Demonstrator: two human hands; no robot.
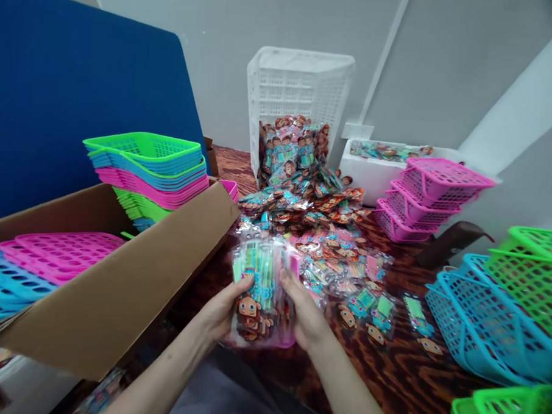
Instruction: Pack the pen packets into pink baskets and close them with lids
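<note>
Packets [264,273] are sitting bunched between left hand [221,311] and right hand [306,315], both grasping them, a pink basket [289,337] showing alongside; a heap [303,202] is lying farther off on the counter [415,375].

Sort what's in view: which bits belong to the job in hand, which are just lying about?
In the job, judging by the hands:
- held packets, between left hand and right hand
- pink basket against them
- packet pile, likely supply
- pink basket stack, probably spares

Apparently just lying about:
- dark brown object
- blue panel
</note>
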